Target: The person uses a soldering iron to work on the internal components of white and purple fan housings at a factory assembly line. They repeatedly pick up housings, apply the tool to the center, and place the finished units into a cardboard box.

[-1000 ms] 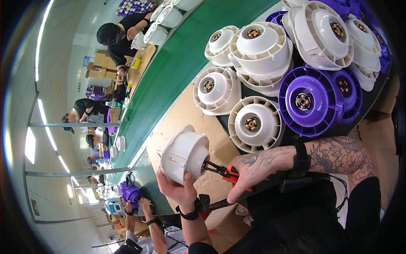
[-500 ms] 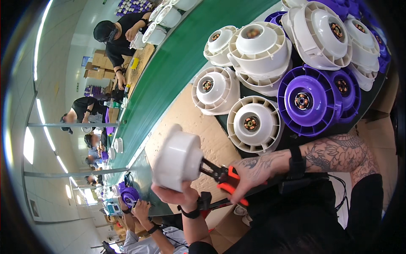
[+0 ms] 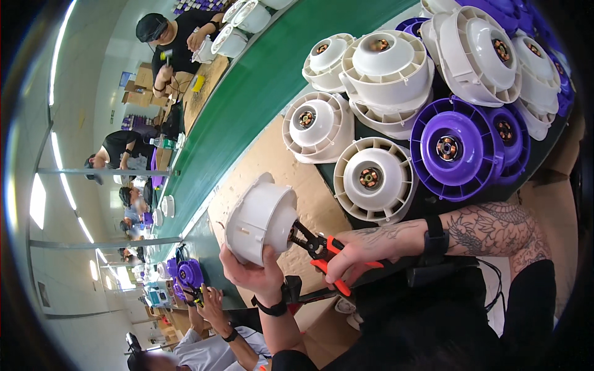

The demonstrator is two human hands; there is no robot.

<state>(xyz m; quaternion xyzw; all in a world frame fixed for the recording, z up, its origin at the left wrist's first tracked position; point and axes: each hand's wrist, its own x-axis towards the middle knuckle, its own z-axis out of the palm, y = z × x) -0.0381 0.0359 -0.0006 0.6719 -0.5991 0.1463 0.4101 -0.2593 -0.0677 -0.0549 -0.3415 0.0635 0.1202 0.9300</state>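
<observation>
My left hand (image 3: 258, 275) grips a white plastic fan housing (image 3: 249, 226) from below, thumb on its near side. The housing is tipped so its hub side faces right. My right hand (image 3: 362, 250) is wrapped round pliers (image 3: 317, 246) with black jaws and red-orange handles. Their jaw tips reach into the hub of the housing, at the copper-wound part (image 3: 291, 234) there; the exact contact is hidden. Just beyond my right hand stands another white fan housing (image 3: 378, 196) with a copper-wound motor core in its middle.
Brown cardboard (image 3: 309, 191) covers the work surface under my hands. White housings and a purple housing (image 3: 463, 167) are piled at right. A green conveyor belt (image 3: 247, 117) runs diagonally behind. Co-workers sit along it; one at lower left handles a purple housing (image 3: 189, 272).
The housing in my left hand has turned, showing more of its side wall and hub. The pliers and my right hand have shifted slightly left. A co-worker at upper left has raised a hammer.
</observation>
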